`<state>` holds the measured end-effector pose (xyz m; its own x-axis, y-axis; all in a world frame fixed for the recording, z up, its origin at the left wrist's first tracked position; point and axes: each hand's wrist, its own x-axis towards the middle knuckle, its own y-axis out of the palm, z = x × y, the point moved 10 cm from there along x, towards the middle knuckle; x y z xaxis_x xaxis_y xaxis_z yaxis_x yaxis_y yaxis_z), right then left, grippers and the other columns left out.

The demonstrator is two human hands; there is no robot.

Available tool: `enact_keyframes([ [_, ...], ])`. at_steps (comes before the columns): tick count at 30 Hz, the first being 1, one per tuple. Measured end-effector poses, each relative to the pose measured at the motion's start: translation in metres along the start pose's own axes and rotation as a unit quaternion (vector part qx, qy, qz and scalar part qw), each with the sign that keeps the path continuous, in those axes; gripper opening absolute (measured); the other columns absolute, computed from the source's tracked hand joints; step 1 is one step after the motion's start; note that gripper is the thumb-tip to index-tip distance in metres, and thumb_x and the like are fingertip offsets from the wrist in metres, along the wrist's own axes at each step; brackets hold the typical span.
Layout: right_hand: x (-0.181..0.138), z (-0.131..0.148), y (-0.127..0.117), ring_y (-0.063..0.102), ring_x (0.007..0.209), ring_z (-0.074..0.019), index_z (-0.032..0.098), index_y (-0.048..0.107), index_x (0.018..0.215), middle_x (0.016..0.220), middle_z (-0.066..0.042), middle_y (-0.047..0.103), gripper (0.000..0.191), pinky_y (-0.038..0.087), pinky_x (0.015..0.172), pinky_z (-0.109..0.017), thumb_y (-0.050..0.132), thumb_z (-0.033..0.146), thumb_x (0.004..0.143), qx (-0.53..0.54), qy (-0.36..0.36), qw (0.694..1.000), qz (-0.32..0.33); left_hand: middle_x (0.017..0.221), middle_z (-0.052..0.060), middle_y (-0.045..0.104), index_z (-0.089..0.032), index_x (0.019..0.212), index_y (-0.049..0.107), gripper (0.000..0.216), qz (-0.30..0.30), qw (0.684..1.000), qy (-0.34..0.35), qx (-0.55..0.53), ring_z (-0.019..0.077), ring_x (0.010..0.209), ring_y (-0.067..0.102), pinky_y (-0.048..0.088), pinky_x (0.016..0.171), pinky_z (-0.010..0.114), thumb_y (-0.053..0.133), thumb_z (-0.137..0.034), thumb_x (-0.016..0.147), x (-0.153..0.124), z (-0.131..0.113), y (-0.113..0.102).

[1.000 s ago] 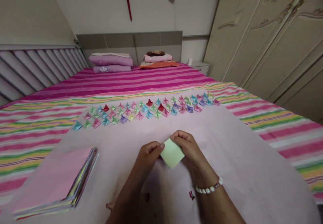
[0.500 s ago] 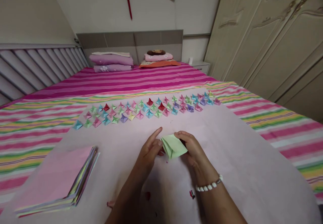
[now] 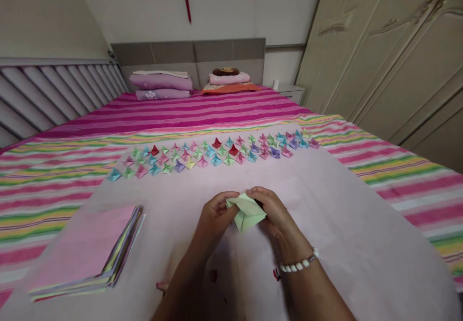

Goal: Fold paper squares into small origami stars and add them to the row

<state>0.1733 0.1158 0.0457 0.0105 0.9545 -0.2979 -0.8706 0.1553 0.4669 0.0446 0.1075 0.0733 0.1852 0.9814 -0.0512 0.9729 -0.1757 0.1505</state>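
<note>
A folded sheet of light green origami paper (image 3: 249,214) is held between both hands, just above the pale work surface (image 3: 325,229). My left hand (image 3: 217,215) pinches its left corner, thumb in front and fingers behind. On the other side, my right hand (image 3: 272,210) grips the upper right edge; some of its fingers are hidden behind the paper. A fold crosses the sheet's upper part, and a loose flap hangs below it. A white beaded bracelet (image 3: 300,265) circles my right wrist.
Rows of small folded paper pieces (image 3: 216,160) in many colours stand across the far side of the surface. At left lies a stack of coloured paper (image 3: 87,248), pink on top. Striped bedding (image 3: 408,176) surrounds the surface; pillows (image 3: 161,82) rest by the headboard.
My left index finger, stretched out before, has come down onto the paper, and the left hand now pinches its corner. The green paper has tilted, and its upper flap has turned.
</note>
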Motion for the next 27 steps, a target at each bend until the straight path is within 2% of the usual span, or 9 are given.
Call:
enact_keyframes([
  [3, -0.001, -0.001, 0.004, 0.044, 0.044, -0.0096, 0.016, 0.060, 0.054, 0.046, 0.004, 0.054, 0.023, 0.031, 0.048, -0.024, 0.079, 0.029, 0.053, -0.014, 0.001, 1.000, 0.012, 0.058, -0.002, 0.063, -0.015, 0.081, 0.069, 0.026, -0.029, 0.999, -0.001, 0.015, 0.0086, 0.051, 0.051, 0.038, 0.050, 0.019, 0.074, -0.035, 0.065, 0.002, 0.003, -0.008],
  [6, -0.003, 0.002, 0.005, 0.054, 0.054, -0.0141, 0.016, 0.069, 0.068, 0.059, -0.001, 0.064, 0.026, 0.038, 0.055, -0.027, 0.081, 0.035, 0.053, -0.027, -0.005, 1.000, 0.009, 0.060, -0.001, 0.065, -0.015, 0.079, 0.069, 0.024, -0.040, 0.999, -0.003, 0.016, 0.0091, 0.053, 0.053, 0.039, 0.051, 0.019, 0.073, -0.036, 0.067, 0.003, 0.004, -0.012],
  [9, -0.004, 0.006, 0.004, 0.059, 0.066, -0.0179, 0.019, 0.073, 0.084, 0.076, -0.004, 0.070, 0.038, 0.042, 0.063, -0.030, 0.078, 0.048, 0.061, -0.034, -0.021, 0.999, 0.004, 0.058, -0.001, 0.065, -0.015, 0.078, 0.069, 0.024, -0.055, 0.998, -0.002, 0.008, 0.0097, 0.053, 0.054, 0.038, 0.051, 0.019, 0.075, -0.034, 0.065, 0.004, 0.004, -0.017],
  [12, -0.007, 0.011, 0.011, 0.060, 0.076, -0.0199, 0.022, 0.072, 0.097, 0.087, -0.006, 0.071, 0.045, 0.044, 0.068, -0.032, 0.068, 0.058, 0.071, -0.030, -0.046, 0.998, 0.044, 0.055, -0.002, 0.064, -0.015, 0.077, 0.069, 0.024, -0.075, 0.997, -0.005, -0.001, 0.0093, 0.050, 0.053, 0.037, 0.049, 0.019, 0.075, -0.033, 0.064, 0.004, 0.005, -0.022],
  [15, -0.012, 0.017, 0.020, 0.062, 0.085, -0.0214, 0.026, 0.069, 0.110, 0.102, -0.006, 0.070, 0.047, 0.044, 0.075, -0.033, 0.070, 0.054, 0.072, -0.043, -0.075, 0.992, 0.097, 0.055, -0.002, 0.063, -0.014, 0.079, 0.069, 0.026, -0.091, 0.996, -0.008, -0.005, 0.0101, 0.051, 0.053, 0.039, 0.051, 0.020, 0.075, -0.034, 0.064, 0.004, 0.005, -0.027],
  [18, -0.014, 0.019, 0.022, 0.061, 0.094, -0.0225, 0.027, 0.070, 0.108, 0.119, -0.005, 0.065, 0.047, 0.044, 0.080, -0.033, 0.079, 0.042, 0.065, -0.080, -0.092, 0.987, 0.101, 0.056, -0.002, 0.064, -0.014, 0.081, 0.069, 0.026, -0.103, 0.995, -0.006, 0.001, 0.0105, 0.052, 0.054, 0.039, 0.051, 0.021, 0.074, -0.034, 0.065, 0.003, 0.003, -0.030],
  [23, -0.016, 0.015, 0.027, 0.062, 0.089, -0.0222, 0.023, 0.071, 0.107, 0.101, -0.006, 0.071, 0.043, 0.045, 0.078, -0.032, 0.076, 0.041, 0.069, -0.027, -0.058, 0.990, 0.123, 0.051, -0.004, 0.060, -0.015, 0.079, 0.070, 0.025, -0.134, 0.991, 0.009, 0.024, 0.0098, 0.047, 0.050, 0.036, 0.048, 0.021, 0.073, -0.037, 0.067, 0.001, -0.002, -0.036],
  [27, -0.016, 0.015, 0.028, 0.062, 0.087, -0.0211, 0.023, 0.071, 0.107, 0.101, -0.005, 0.071, 0.042, 0.046, 0.077, -0.031, 0.077, 0.032, 0.067, -0.021, -0.055, 0.990, 0.128, 0.050, -0.004, 0.059, -0.015, 0.081, 0.071, 0.027, -0.133, 0.991, 0.005, 0.028, 0.0095, 0.045, 0.047, 0.036, 0.048, 0.021, 0.072, -0.038, 0.067, 0.001, -0.001, -0.036],
])
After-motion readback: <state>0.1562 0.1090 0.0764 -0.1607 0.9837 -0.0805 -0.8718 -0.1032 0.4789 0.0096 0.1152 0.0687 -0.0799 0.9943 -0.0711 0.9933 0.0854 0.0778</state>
